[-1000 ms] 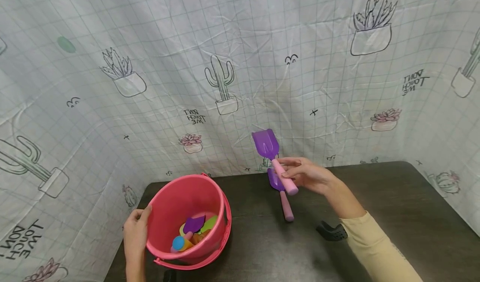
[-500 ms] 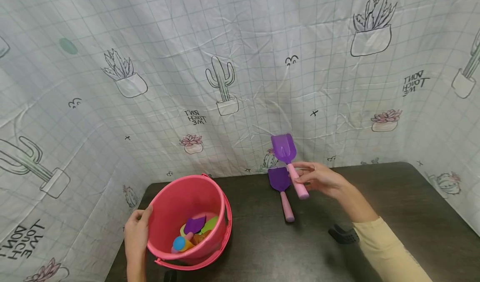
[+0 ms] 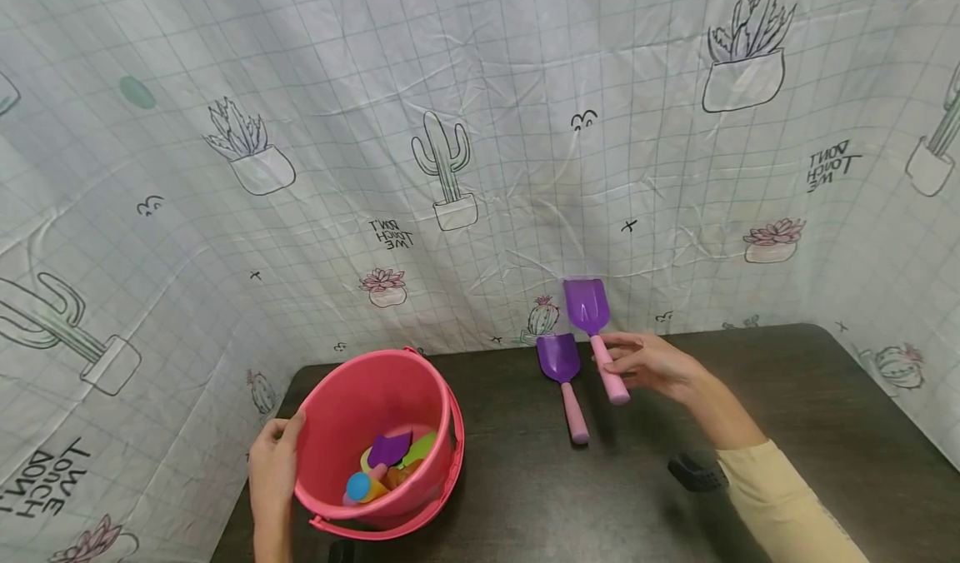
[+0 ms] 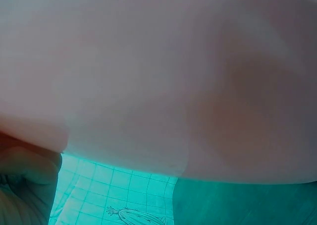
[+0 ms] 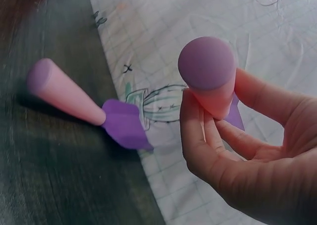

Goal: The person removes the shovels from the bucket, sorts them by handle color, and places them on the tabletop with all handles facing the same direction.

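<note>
My right hand (image 3: 656,365) pinches the pink handle of a purple toy shovel (image 3: 588,306) above the back of the table, its blade pointing at the cloth. A second toy shovel (image 3: 573,405) of the same colours lies just left of it on the table. In the right wrist view, thumb and fingers close round the held handle (image 5: 208,69). My left hand (image 3: 273,455) grips the rim of a pink bucket (image 3: 375,371), which leans with its mouth toward me. Inside lie several toys, among them a purple piece (image 3: 388,448) and a blue-ended one (image 3: 363,486).
A white cloth (image 3: 525,171) printed with cacti hangs behind and beside the dark table (image 3: 517,480). The bucket's handle (image 3: 405,533) hangs down along its front. A black strap-like piece (image 3: 697,471) shows under the right forearm.
My right hand has carried the held shovel to the right and slightly down, from over the lying shovel to beside it. The left hand and bucket have stayed put.
</note>
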Action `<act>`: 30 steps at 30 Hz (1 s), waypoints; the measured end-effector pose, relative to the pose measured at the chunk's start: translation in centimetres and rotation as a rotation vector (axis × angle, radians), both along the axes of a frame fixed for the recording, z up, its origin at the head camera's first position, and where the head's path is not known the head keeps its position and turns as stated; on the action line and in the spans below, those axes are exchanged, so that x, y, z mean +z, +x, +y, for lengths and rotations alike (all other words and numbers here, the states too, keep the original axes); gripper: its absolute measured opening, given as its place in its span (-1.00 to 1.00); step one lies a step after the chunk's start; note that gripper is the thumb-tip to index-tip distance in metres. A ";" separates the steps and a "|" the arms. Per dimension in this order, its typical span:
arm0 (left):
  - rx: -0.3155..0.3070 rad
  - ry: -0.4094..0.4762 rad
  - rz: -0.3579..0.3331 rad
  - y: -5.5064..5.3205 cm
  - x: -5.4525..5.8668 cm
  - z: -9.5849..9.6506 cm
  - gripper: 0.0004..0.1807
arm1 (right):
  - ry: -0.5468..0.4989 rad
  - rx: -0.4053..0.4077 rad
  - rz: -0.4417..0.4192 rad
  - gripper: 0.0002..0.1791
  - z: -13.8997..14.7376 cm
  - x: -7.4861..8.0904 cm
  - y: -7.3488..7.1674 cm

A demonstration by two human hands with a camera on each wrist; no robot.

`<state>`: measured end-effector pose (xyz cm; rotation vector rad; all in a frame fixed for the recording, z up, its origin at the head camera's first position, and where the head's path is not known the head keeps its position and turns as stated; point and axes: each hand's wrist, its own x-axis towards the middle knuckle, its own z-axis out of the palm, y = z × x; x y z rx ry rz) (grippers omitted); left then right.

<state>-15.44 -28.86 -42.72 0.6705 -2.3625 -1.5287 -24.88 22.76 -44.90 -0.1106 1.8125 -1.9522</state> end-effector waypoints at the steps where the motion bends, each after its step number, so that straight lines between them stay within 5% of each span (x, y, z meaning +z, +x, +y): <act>1: -0.001 0.001 -0.002 0.0 0.0 0.0 -0.52 | 0.001 -0.004 -0.006 -0.09 0.2 -0.2 0.0; 30: -0.003 -0.035 -0.018 0.0 0.0 -0.1 -0.50 | 0.197 -0.060 -0.072 -0.14 3.0 -4.5 0.4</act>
